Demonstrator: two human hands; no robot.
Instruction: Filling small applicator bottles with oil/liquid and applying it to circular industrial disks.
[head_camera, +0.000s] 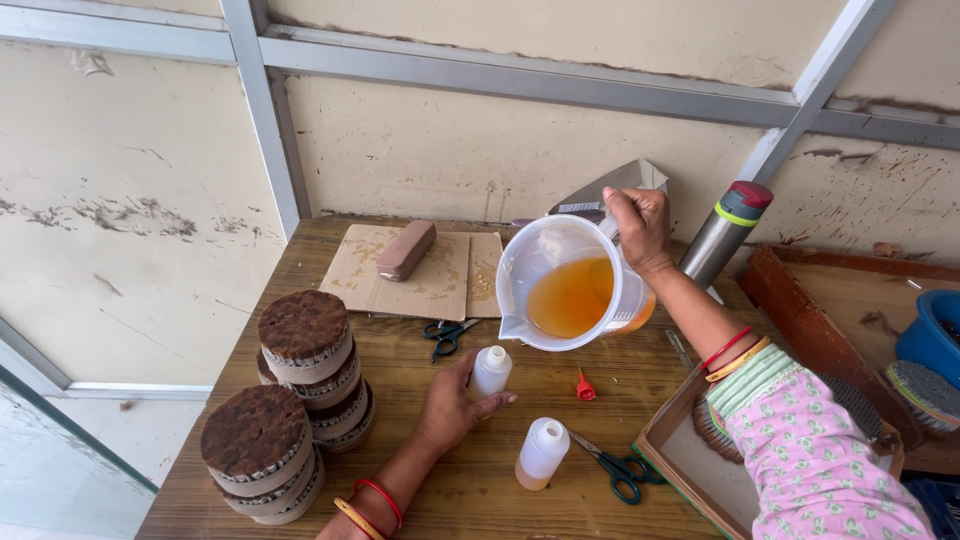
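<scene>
Amber liquid sits in the clear plastic jug (562, 285) that the right hand (640, 226) grips by its handle, tilted spout-down over the small white bottle (490, 371), which the left hand (450, 408) clasps upright mid-table. Pouring looks about to begin, calling for a slow, steady tip. A second bottle (541, 453), red cap (585, 387) and blue-handled scissors (617, 470) lie toward the near edge.

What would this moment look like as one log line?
left hand: holds small white bottle | right hand: tilts jug of amber liquid above it
</scene>
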